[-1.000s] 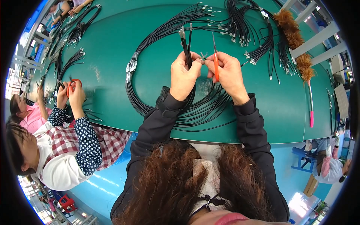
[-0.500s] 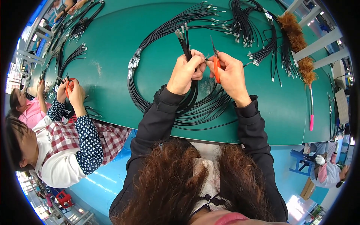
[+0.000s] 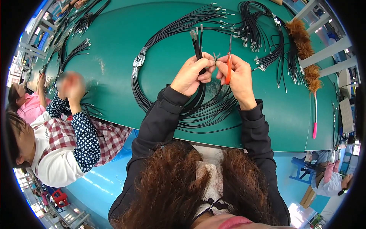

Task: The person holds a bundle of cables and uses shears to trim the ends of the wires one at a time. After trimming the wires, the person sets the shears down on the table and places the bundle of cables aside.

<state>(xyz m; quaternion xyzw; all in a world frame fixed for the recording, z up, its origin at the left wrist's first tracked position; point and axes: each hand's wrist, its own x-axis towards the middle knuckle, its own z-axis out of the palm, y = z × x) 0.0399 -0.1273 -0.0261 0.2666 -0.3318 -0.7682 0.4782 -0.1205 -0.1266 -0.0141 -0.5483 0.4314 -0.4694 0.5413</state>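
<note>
My left hand [image 3: 193, 74] is closed round several black cables [image 3: 197, 47], whose silvery ends stick up above the thumb. In my right hand [image 3: 237, 76] is a pair of small scissors [image 3: 228, 68] with orange handles, its blades pointing away from me. Thumb and fingertips of both hands meet at a short, thin, frayed cable end [image 3: 216, 57]; its exact make-up is too small to tell. Under my hands lies a big loop of black cables [image 3: 160, 36] on the green table, with a cluster of silvery connectors [image 3: 139, 61] on its left side.
More black cable bundles [image 3: 253, 26] lie at the far right, beside a brown feather duster [image 3: 313, 76] with a pink handle tip. Left of me a co-worker in a checked apron [image 3: 63, 133] sits at the table [image 3: 114, 68]. A blue stool [image 3: 302, 170] stands at the right.
Both hands have shifted slightly to the right in the picture with the cables. The scissors now stand more upright, and the thin frayed end shows between my fingertips.
</note>
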